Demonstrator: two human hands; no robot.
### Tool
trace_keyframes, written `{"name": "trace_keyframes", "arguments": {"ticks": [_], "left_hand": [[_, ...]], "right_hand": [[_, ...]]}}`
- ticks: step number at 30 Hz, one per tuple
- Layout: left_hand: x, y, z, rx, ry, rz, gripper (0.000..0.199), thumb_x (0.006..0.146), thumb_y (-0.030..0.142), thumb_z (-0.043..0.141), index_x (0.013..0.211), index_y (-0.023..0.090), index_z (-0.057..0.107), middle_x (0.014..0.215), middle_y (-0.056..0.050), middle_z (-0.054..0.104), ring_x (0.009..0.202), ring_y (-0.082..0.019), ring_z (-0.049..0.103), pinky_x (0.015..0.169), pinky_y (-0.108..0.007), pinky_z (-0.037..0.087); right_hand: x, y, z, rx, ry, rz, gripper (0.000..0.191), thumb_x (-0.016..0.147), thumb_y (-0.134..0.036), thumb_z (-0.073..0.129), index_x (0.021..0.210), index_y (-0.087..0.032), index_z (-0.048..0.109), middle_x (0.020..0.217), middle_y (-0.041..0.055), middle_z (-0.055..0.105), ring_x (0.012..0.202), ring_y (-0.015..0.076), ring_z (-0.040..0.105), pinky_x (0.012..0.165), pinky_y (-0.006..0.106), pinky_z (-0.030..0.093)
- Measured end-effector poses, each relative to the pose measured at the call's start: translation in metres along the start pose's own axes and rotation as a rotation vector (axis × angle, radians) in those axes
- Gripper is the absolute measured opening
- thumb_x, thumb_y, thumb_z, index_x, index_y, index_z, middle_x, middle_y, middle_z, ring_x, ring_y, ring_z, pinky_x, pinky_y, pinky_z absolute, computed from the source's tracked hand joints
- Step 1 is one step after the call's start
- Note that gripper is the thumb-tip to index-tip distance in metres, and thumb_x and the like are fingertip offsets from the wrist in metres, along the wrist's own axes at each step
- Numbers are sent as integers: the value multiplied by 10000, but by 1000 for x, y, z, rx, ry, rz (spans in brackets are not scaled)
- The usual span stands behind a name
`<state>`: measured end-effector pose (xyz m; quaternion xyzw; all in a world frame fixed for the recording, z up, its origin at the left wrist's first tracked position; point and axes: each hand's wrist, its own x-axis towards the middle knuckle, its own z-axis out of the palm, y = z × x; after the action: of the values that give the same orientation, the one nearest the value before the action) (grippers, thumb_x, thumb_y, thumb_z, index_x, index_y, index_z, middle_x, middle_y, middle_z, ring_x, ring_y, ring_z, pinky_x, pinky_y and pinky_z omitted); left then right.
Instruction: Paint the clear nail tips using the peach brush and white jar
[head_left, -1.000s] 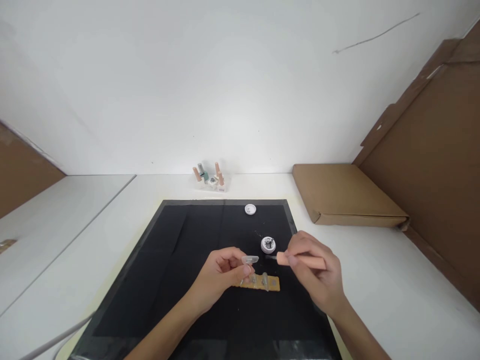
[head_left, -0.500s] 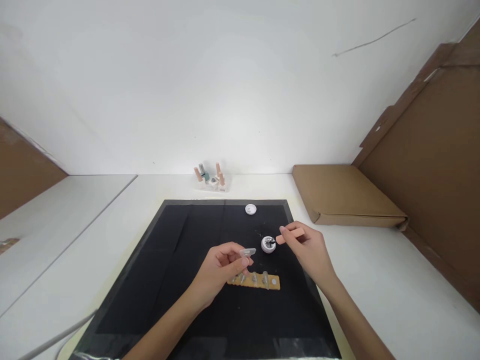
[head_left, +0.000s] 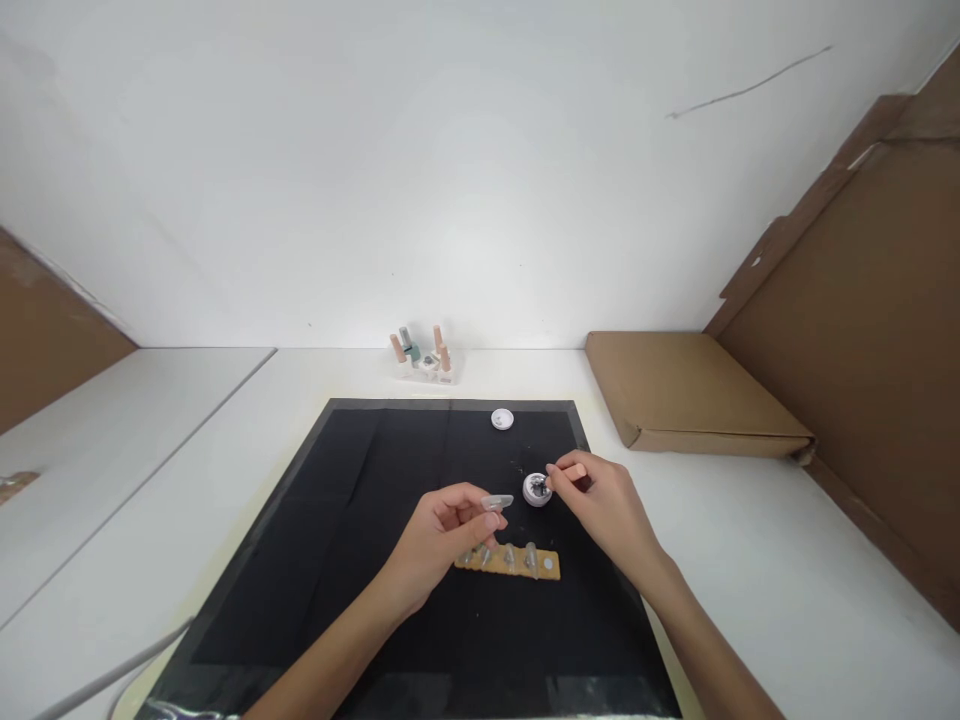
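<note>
Between thumb and fingers, my left hand pinches a clear nail tip above the black mat. My right hand is closed on a small brush with a peach handle, whose dark end dips into a round white jar of silvery, dark contents. Below the hands lies a yellow-brown strip bearing several clear nail tips and a white dot at its right end; my left fingers hide part of its left end.
A white lid lies on the mat's far part. Polish bottles stand in a clear holder by the wall. A flat cardboard box sits at the right, and a cable runs at the lower left.
My right hand has slid its grip down the brush and nearer to the jar, so less of the peach handle shows. My left hand with the clear tip has barely moved.
</note>
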<state>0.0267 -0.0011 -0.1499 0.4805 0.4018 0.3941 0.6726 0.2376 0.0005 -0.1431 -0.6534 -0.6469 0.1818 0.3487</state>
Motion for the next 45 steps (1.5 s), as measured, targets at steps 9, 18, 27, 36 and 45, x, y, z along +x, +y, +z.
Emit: {"name": "trace_keyframes", "arguments": {"ticks": [9, 18, 27, 36, 45], "left_hand": [[1, 0, 2, -16, -6, -7, 247, 682, 358, 821, 720, 141, 710, 670, -21, 706, 553, -101, 593, 559, -213, 431], [1, 2, 4, -19, 1, -16, 294, 645, 382, 839, 682, 135, 683, 657, -27, 704, 541, -110, 582, 548, -226, 427], [0, 2, 3, -6, -4, -14, 286, 655, 386, 832, 684, 141, 686, 648, -27, 701, 547, -117, 586, 551, -231, 422], [1, 0, 2, -9, -9, -13, 292, 656, 392, 831, 695, 141, 686, 662, -31, 705, 549, -114, 586, 551, -224, 419], [1, 2, 2, 4, -16, -14, 307, 647, 408, 833, 671, 142, 683, 632, -19, 675, 548, -116, 578, 544, -221, 405]], "right_hand": [[0, 4, 4, -124, -7, -141, 205, 859, -257, 528, 693, -214, 639, 687, 13, 658, 598, 166, 600, 537, 257, 383], [-3, 4, 6, -284, -70, -370, 235, 891, -193, 478, 711, -202, 628, 673, 1, 586, 551, 127, 546, 507, 249, 311], [-4, 4, 9, -330, -62, -427, 276, 899, -180, 440, 642, -202, 539, 634, 12, 552, 572, 150, 544, 497, 281, 243], [-1, 7, 9, -89, -15, -168, 298, 902, -326, 507, 630, -209, 538, 595, -8, 600, 505, 139, 507, 499, 258, 306], [3, 2, -1, 402, 54, 89, 399, 856, -502, 581, 617, -185, 615, 577, 20, 655, 436, 120, 466, 435, 252, 361]]}}
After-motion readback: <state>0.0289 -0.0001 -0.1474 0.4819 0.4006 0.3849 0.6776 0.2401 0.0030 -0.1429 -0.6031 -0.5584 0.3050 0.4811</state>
